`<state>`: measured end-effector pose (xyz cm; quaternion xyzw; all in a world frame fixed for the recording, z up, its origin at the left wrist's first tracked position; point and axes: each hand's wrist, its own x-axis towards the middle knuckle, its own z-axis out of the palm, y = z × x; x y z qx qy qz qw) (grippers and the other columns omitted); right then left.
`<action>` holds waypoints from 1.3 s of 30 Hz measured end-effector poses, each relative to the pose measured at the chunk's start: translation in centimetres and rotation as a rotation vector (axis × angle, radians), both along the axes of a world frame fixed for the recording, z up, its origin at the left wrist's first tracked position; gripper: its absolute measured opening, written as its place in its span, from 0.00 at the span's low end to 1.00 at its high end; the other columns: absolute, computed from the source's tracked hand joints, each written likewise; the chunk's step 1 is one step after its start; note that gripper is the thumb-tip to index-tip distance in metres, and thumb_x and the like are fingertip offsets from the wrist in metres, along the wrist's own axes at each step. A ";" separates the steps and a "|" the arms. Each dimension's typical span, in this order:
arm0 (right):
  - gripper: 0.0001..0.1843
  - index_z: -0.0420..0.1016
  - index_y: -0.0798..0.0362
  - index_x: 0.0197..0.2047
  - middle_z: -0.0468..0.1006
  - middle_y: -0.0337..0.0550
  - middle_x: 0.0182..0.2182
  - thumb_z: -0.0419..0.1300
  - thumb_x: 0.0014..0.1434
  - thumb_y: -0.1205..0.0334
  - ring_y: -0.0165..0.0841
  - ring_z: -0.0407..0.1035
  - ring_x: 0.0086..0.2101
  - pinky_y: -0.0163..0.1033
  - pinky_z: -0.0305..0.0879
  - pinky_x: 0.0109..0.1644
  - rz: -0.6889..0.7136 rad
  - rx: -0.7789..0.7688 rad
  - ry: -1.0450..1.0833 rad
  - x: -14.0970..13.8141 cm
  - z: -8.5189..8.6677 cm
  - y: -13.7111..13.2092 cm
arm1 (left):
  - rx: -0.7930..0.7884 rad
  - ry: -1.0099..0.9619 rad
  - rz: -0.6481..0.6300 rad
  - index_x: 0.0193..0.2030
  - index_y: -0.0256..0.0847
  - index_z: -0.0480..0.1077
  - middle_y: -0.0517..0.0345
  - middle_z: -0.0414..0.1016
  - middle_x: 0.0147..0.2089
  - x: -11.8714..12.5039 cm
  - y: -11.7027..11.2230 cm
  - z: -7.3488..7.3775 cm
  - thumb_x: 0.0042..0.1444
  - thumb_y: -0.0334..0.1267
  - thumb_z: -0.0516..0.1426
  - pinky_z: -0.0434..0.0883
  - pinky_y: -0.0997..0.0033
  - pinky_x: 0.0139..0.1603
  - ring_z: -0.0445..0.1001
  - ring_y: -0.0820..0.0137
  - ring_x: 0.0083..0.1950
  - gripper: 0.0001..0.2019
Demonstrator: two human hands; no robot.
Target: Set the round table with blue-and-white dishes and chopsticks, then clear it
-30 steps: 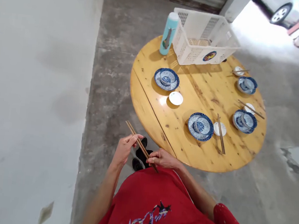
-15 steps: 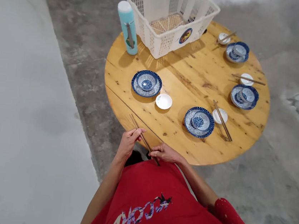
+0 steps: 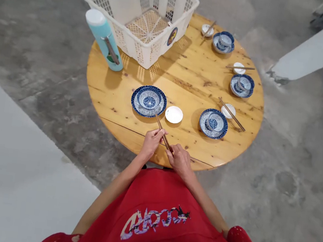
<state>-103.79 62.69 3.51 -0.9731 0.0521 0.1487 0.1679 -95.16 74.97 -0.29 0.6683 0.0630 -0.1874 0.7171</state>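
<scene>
Between my two hands is a pair of brown chopsticks (image 3: 165, 141), slanting over the table's near edge. My left hand (image 3: 152, 140) pinches them near the middle, and my right hand (image 3: 179, 158) closes round their lower end. Just beyond the tips sits a blue-patterned plate (image 3: 135, 104) with a matching bowl (image 3: 149, 98) on it. A small white dish (image 3: 174, 115) stands to the right of that plate, with no chopsticks on it. Farther right, another plate (image 3: 216, 134) carries a bowl (image 3: 213, 122), beside a white dish (image 3: 227, 111) with chopsticks (image 3: 233, 115) across it.
The round wooden table (image 3: 194, 89) holds two more place settings along its far right side. At the back left stand a white plastic basket (image 3: 150, 53) and a light blue thermos (image 3: 105, 40). A white pillar (image 3: 318, 49) rises from the concrete floor at right.
Both hands have brought the chopsticks forward over the table, their tips now close to the nearest left plate. My right hand has closed more fully round the lower end. The view has shifted.
</scene>
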 end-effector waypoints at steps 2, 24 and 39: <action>0.15 0.76 0.55 0.48 0.78 0.50 0.43 0.51 0.70 0.56 0.38 0.74 0.39 0.38 0.62 0.40 -0.057 -0.085 0.018 0.5 0.0 2.1 | 0.026 -0.016 -0.053 0.31 0.35 0.78 0.63 0.63 0.21 1.3 0.6 -0.1 0.57 0.47 0.57 0.57 0.75 0.26 0.61 0.76 0.24 0.16; 0.17 0.80 0.54 0.34 0.82 0.48 0.32 0.53 0.66 0.56 0.36 0.74 0.35 0.36 0.54 0.35 -0.446 -0.111 -0.008 9.0 -0.9 2.2 | 0.017 -0.057 -0.331 0.29 0.38 0.70 0.60 0.70 0.28 7.0 0.1 -1.5 0.56 0.47 0.54 0.62 0.75 0.30 0.66 0.74 0.28 0.14; 0.16 0.80 0.60 0.43 0.82 0.59 0.40 0.56 0.59 0.60 0.43 0.76 0.41 0.36 0.61 0.38 -0.507 -0.146 0.074 16.0 -3.8 0.1 | 0.023 0.130 -0.390 0.35 0.37 0.73 0.53 0.77 0.36 5.0 2.6 -4.3 0.54 0.45 0.55 0.66 0.74 0.32 0.74 0.71 0.32 0.13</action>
